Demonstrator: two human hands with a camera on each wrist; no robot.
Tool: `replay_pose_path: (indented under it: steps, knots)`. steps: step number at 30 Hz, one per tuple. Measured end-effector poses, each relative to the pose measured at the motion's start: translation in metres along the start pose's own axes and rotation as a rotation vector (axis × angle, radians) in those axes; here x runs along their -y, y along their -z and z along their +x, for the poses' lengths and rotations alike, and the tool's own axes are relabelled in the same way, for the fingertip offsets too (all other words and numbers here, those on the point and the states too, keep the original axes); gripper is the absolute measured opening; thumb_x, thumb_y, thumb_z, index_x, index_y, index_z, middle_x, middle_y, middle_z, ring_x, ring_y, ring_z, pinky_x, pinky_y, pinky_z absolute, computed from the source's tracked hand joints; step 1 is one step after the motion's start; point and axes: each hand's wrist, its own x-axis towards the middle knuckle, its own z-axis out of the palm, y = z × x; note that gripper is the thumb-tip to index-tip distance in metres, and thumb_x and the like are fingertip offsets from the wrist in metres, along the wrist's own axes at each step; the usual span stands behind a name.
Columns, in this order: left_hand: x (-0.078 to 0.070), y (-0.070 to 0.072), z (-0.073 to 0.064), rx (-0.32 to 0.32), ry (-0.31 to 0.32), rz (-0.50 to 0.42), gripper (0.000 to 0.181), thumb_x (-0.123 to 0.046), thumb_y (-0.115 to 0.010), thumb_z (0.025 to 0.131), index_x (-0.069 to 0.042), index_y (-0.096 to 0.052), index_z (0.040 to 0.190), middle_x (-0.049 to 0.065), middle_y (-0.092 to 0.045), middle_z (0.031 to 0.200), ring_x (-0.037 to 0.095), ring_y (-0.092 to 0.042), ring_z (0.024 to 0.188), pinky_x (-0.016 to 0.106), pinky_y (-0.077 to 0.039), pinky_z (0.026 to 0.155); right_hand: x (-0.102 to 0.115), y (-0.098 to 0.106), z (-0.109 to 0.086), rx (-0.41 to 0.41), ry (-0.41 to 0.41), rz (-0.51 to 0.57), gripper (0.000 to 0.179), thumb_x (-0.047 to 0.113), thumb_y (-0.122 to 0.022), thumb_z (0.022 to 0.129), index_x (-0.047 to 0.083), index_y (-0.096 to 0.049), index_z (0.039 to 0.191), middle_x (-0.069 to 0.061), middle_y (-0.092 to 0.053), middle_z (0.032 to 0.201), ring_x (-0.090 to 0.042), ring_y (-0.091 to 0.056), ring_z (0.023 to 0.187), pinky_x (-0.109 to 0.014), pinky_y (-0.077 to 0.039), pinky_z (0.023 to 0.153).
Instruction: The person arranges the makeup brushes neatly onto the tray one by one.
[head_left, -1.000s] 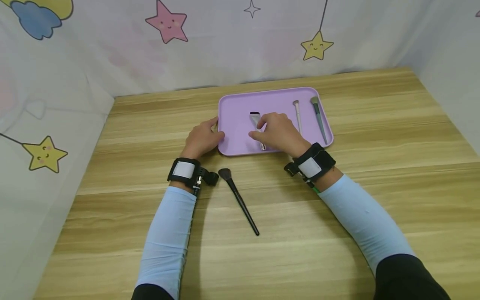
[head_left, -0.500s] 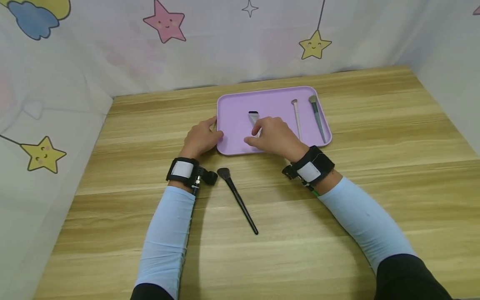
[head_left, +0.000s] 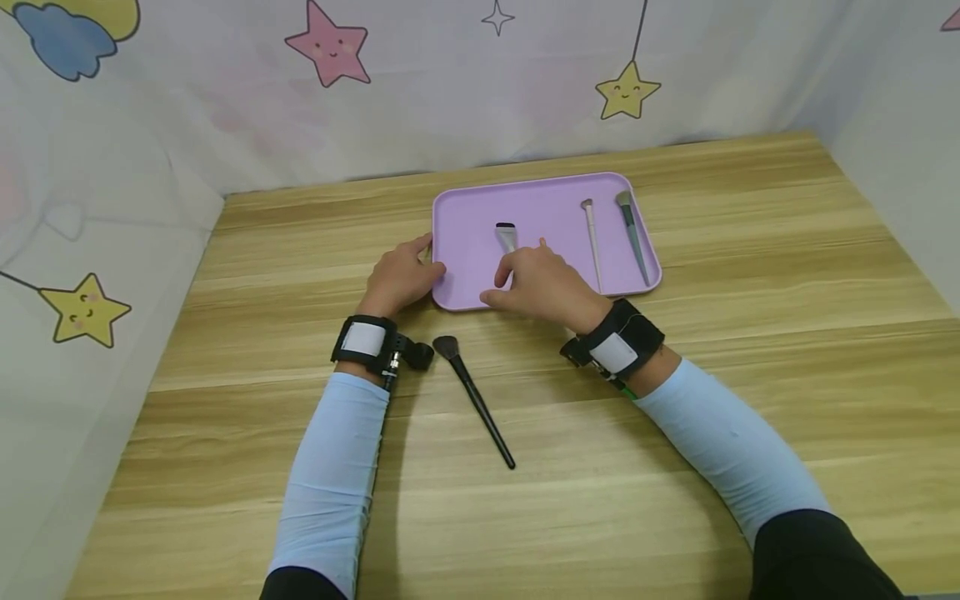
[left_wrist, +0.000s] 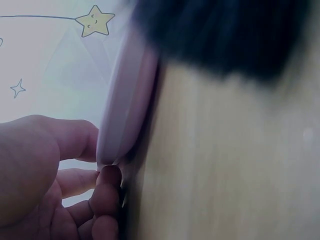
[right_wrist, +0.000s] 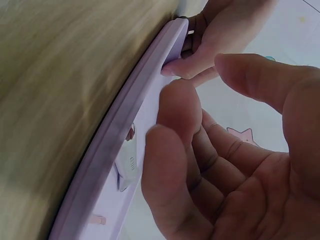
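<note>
My left hand [head_left: 401, 277] grips the left rim of a lilac tray [head_left: 468, 212], thumb over the edge. In the left wrist view, its fingers [left_wrist: 107, 185] wrap the tray's rim [left_wrist: 120, 110]. Over the tray's front edge my right hand [head_left: 546, 287] hovers with loosely bent fingers and a gap to the thumb, holding nothing. A pale flat-headed makeup brush [head_left: 506, 237] with dark bristles lies in the tray, its handle hidden by that hand in the head view. Further right in the tray are a slim white brush [head_left: 593, 246] and a green-handled brush [head_left: 634, 237].
A large black makeup brush [head_left: 480, 408] lies on the wooden table [head_left: 600, 500] in front of the tray, between the forearms. Its dark bristles [left_wrist: 225, 35] loom close in the left wrist view. A white curtain with printed stars [head_left: 450, 100] hangs behind the table.
My right hand has moved slightly left and toward me, from above the flat brush to the tray's front edge. The left hand keeps its hold on the tray.
</note>
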Motion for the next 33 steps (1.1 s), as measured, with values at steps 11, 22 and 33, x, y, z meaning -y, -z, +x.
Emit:
replay_pose_path:
  steps: [11, 22, 33]
  knots:
    - [0.0, 0.0, 0.0, 0.0, -0.013, 0.003, 0.069, -0.032, -0.055, 0.092, -0.014, -0.039, 0.157, 0.017, -0.051, 0.146, 0.031, -0.053, 0.086, 0.036, -0.037, 0.068, 0.003, -0.003, -0.003, 0.018, 0.006, -0.021, 0.031, 0.038, -0.076, 0.089, 0.007, -0.075, 0.094, 0.0, -0.061, 0.06, -0.014, -0.058, 0.05, -0.053, -0.006, 0.119]
    - [0.001, 0.0, 0.001, -0.002, -0.014, -0.002, 0.069, -0.032, -0.055, 0.092, -0.014, -0.039, 0.157, 0.015, -0.054, 0.142, 0.031, -0.055, 0.089, 0.036, -0.038, 0.07, 0.006, -0.008, -0.005, 0.016, 0.077, -0.053, 0.029, 0.039, -0.076, 0.089, 0.009, -0.076, 0.091, 0.005, -0.061, 0.059, -0.015, -0.061, 0.067, -0.061, 0.004, 0.116]
    - [0.0, 0.001, 0.0, 0.0, -0.013, 0.001, 0.069, -0.031, -0.055, 0.092, -0.013, -0.039, 0.157, 0.016, -0.052, 0.145, 0.031, -0.053, 0.086, 0.036, -0.038, 0.069, 0.012, -0.012, -0.008, 0.077, 0.057, -0.044, 0.028, 0.04, -0.076, 0.089, 0.012, -0.077, 0.092, 0.005, -0.061, 0.058, -0.012, -0.058, 0.055, -0.057, -0.008, 0.117]
